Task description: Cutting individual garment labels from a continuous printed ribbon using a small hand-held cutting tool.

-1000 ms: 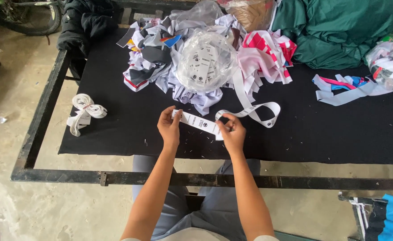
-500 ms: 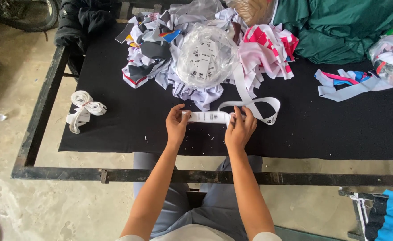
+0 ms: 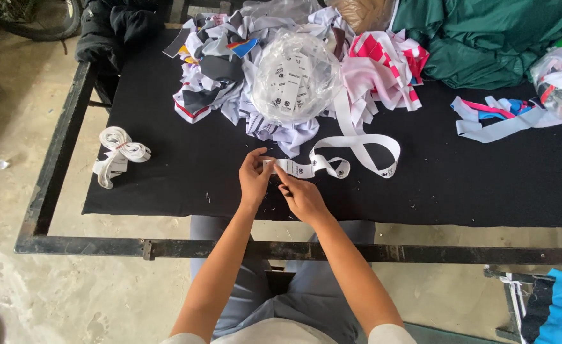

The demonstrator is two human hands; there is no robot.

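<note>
Label strip (image 3: 332, 164) end is being pinched by left hand (image 3: 255, 175) fingers and right hand (image 3: 300, 194) fingers on counter (image 3: 166, 185); long looped remainder is lying unhandled.

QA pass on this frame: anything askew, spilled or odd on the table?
Mostly ordinary clutter. The white label strip runs off in loose loops from both hands, and small white flecks lie scattered on the black cloth near them.
</note>
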